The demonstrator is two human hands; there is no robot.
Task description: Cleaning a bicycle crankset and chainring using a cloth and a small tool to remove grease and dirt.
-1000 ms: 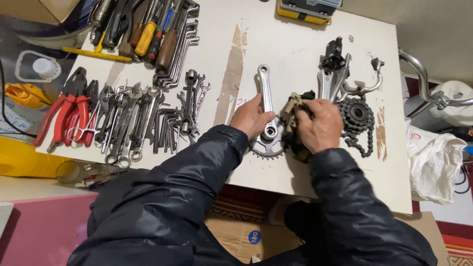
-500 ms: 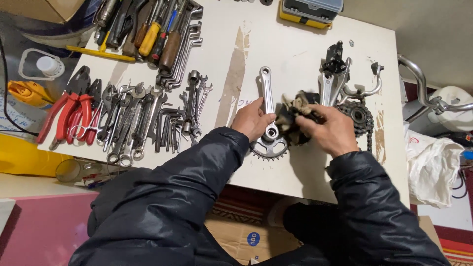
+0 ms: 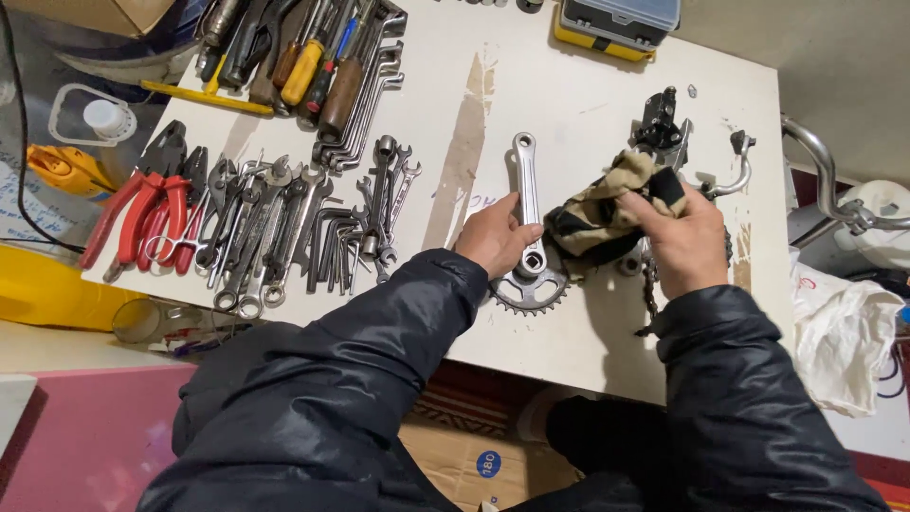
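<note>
table [image 3: 588, 104] — being used as the work surface, wrenches [image 3: 284, 232] being kept at its left | crank arm [image 3: 527, 204] with chainring [image 3: 531, 292] — being pinned flat near the front edge by the left hand [image 3: 495, 235], grip clenched on it | rag [image 3: 602, 213] — being grasped by the right hand [image 3: 684, 237], just beside the crank

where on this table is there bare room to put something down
Free: the strip between the wrenches and crank arm, and the far stretch between crank arm and parts box. Crowded: the left tool spread and around the rag.
</note>
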